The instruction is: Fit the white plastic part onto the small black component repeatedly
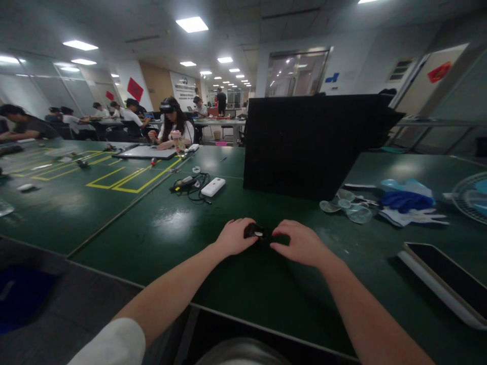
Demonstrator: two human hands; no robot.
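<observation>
My left hand (pixel 235 237) is closed around a small black object (pixel 251 230) low over the green table. A pale patch shows on the side of that object; its exact kind is too dark to make out. Just to the right, my right hand (pixel 294 241) has its thumb and index finger apart, curved toward the object. Nothing visible sits between those fingers, and a small gap separates them from the object.
A large black panel (pixel 300 147) stands beyond my hands. White power bank (pixel 213 187) and tangled black cables (pixel 190 185) lie left. To the right are clear plastic cups (pixel 357 213), a blue cloth (pixel 407 202) and a phone (pixel 449 274) on a white box. A person (pixel 177 124) sits across.
</observation>
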